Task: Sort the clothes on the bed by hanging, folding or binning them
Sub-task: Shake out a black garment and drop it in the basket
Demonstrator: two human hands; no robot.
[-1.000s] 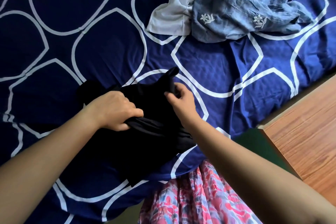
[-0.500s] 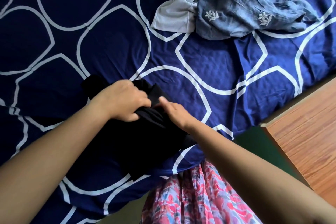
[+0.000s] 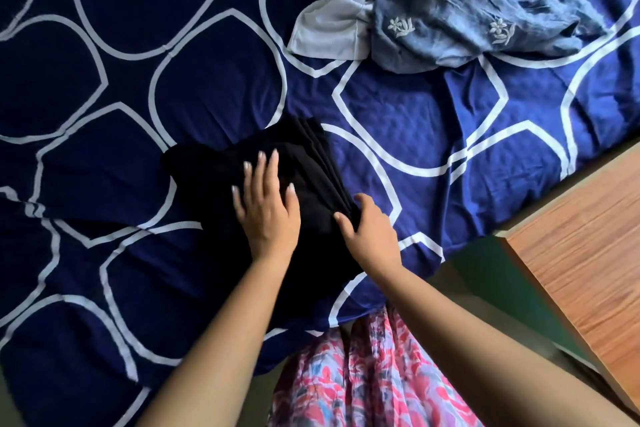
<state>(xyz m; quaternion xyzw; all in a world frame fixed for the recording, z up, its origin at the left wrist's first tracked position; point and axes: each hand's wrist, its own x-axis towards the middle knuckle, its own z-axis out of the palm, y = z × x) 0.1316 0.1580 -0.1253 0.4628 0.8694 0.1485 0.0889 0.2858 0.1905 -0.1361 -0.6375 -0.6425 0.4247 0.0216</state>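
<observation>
— Has that fist let go yet?
— It has. A second ago the left hand was bunched on the cloth. Now its grip is undone, with the palm flat and the fingers spread straight on the black garment. The flap the right hand was lifting is down.
— And the right one's grip?
— Curled on the garment's right edge, thumb on top, fingertips over the stacked layers.
— Where's the garment sitting?
— On the bed, near the person's side. It's a soft, matte bundle with thin folded layers stepped along its right edge.
— What about the rest?
— The bed cover is smooth navy with looping white outlines, lightly creased. On the far side lies a crumpled blue garment, thin and crinkly, with two small pale embroidered flowers. It lies partly over a smooth white cloth. To the right is a wood-grained top with a straight edge, and below it a pink floral skirt.
</observation>
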